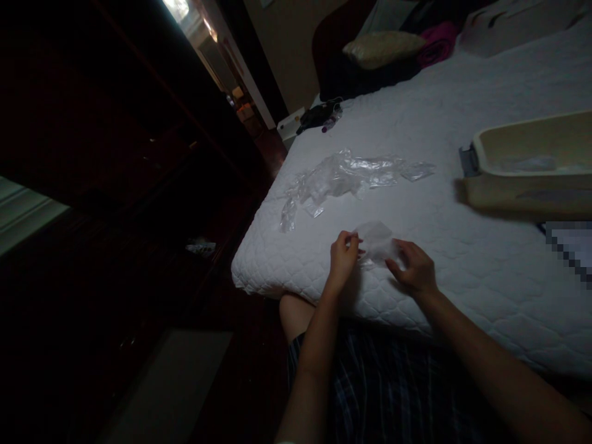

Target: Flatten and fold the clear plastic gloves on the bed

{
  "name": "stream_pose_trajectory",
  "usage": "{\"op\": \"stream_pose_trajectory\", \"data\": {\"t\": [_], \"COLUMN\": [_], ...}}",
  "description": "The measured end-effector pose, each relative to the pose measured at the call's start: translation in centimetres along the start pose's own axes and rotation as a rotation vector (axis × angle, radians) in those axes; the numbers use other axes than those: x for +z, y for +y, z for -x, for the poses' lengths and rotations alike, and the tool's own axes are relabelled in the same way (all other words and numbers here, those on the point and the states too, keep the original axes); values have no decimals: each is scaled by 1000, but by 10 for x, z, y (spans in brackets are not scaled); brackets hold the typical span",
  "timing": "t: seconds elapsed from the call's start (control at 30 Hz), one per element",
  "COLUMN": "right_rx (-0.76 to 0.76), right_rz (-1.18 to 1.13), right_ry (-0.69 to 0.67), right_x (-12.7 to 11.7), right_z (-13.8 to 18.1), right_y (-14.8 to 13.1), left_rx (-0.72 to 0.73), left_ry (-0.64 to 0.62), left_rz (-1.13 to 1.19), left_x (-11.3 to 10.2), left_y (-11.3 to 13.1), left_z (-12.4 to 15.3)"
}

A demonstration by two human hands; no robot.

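Observation:
A thin, clear plastic bag (375,237) is stretched between my two hands just over the near edge of the bed. My left hand (343,256) pinches its left side with thumb and fingers. At the right side of the bag, my right hand (416,266) curls its fingers around the film, thumb below; the exact grip is blurred. Beyond my hands, several crumpled clear plastic bags (342,176) lie in a loose row on the white quilted bedcover (462,259).
To the right stands a cream plastic bin (531,191) with a grey clip and clear film inside. Dark items (319,117) lie at the bed's far left corner. A yellowish pillow (383,49) and a magenta cloth (437,44) are at the back. Dark floor borders the left side.

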State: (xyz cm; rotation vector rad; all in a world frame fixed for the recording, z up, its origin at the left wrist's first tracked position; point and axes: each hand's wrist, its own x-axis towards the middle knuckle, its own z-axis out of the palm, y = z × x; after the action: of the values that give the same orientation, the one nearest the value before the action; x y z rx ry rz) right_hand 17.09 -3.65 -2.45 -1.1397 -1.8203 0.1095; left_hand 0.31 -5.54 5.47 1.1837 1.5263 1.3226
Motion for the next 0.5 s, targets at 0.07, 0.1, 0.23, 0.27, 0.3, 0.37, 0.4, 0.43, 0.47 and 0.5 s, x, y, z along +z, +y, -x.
{"op": "stream_pose_trajectory", "data": {"t": [0.07, 0.1, 0.23, 0.27, 0.3, 0.37, 0.4, 0.43, 0.47, 0.5], "right_rx": [44, 64, 198, 260, 331, 486, 562, 631, 689, 733], "right_rz": [13, 12, -74, -114, -166, -307, -388, -468, -539, -594], "right_ry": [16, 27, 66, 67, 61, 24, -5, -36, -69, -107], "right_x": [0, 0, -2, -4, -6, -13, -17, -22, -29, -36], "right_z": [-1, -1, 0, -1, -1, -5, -9, -13, -18, -25], "right_y": [-3, -4, -7, -8, -9, -13, -15, -18, -20, -21], "left_rx": [-15, -28, -103, -136, -175, -259, -294, -321, -339, -351], "left_ry": [-26, -39, -69, -77, -88, -119, -135, -148, -159, -171], "left_rz": [9, 21, 63, 72, 81, 102, 116, 136, 163, 195], "left_x": [2, 2, -4, -6, -9, -15, -17, -19, -21, -22], "left_y": [1, 2, 8, 10, 12, 16, 19, 21, 24, 26], "left_z": [2, 3, 4, 4, 4, 4, 4, 4, 4, 4]}}
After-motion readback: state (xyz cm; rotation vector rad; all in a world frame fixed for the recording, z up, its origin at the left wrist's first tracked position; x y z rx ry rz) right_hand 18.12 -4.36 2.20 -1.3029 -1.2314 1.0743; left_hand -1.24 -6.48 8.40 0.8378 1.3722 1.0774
